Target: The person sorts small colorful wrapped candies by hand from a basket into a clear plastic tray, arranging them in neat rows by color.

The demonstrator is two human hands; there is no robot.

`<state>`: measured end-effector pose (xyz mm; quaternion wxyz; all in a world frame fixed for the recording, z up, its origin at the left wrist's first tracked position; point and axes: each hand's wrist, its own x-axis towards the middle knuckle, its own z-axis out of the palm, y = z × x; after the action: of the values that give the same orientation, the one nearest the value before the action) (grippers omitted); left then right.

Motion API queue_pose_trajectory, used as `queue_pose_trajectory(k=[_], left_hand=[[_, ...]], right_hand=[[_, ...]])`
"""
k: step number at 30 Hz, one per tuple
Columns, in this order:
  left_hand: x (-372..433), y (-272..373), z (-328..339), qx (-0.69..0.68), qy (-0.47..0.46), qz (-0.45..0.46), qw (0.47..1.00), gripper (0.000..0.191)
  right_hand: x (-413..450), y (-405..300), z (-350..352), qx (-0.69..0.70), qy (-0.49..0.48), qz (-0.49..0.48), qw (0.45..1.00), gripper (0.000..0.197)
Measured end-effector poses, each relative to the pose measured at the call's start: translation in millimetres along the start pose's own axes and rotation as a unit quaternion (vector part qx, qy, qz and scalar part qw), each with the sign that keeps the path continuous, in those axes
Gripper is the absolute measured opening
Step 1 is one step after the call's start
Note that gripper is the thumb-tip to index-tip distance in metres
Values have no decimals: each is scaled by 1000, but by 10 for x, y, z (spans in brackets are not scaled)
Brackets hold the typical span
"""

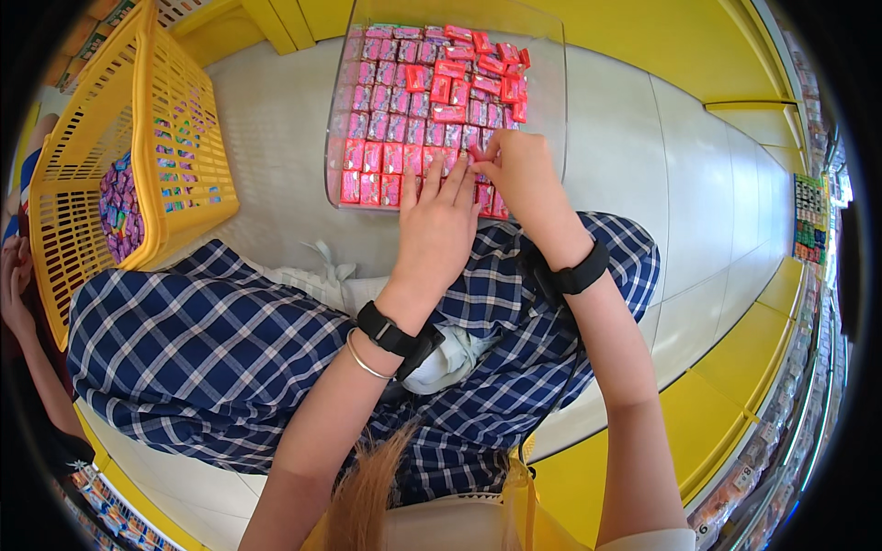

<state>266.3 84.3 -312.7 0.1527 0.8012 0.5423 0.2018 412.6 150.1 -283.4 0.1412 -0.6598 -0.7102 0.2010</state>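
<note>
A clear plastic bin (559,103) on the floor before me holds small wrapped sweets. Pink-purple sweets (397,102) stand in neat rows, with two rows of red sweets (372,157) along the near side. More red sweets (449,69) lie loose on top toward the far right. My left hand (437,220) rests palm down over the near red rows, fingers spread and touching the sweets. Thumb and fingertips of my right hand (510,162) pinch a red sweet (476,153) just beside my left fingertips; the right fingers partly hide it.
A yellow slatted basket (148,227) tilts at my left, with purple and multicoloured sweets (122,200) inside. Another person's hand (15,275) is beyond it. My crossed legs (207,344) border the bin's near side. Yellow shelf bases (716,392) and stocked shelves line the right.
</note>
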Motion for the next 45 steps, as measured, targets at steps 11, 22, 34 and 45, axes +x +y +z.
queue_pose_trajectory(k=[11,22,34,45], left_hand=[[9,46,-6,2,-12,1,1000,39],[94,128,22,-58,16,62,996,41],[74,90,89,-57,6,54,997,38],[73,73,59,-39,-3,68,997,38]], right_hand=[[60,166,26,-2,-12,-47,999,24],[377,132,-6,7,75,-98,992,17],[601,3,305,-47,-2,-114,992,22],[274,67,-263,57,-4,-62,996,23]])
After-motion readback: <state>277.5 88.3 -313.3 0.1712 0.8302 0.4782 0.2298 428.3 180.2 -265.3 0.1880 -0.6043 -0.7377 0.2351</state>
